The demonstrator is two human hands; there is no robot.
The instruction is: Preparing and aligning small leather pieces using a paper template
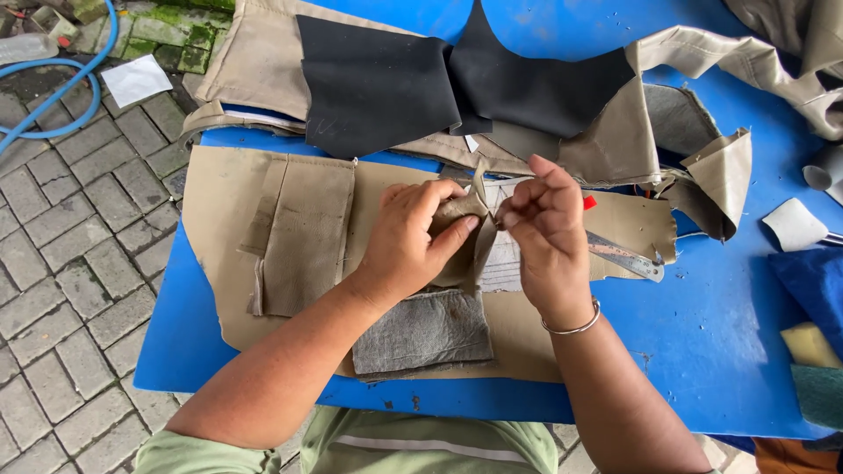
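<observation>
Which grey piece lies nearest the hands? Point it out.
The grey patch just below the left hand, flat on the tan sheet. The other grey piece sits far off, tucked inside folded tan fabric.

beige fabric piece [463, 213] | small, creased, folded | held upright above flat beige panel [219, 202] on blue table [702, 316]

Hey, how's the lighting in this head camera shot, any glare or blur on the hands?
Head view: soft, even daylight, no glare; left hand and right hand pinching the tan fabric piece look sharp; faint shadows on the blue table.
</observation>
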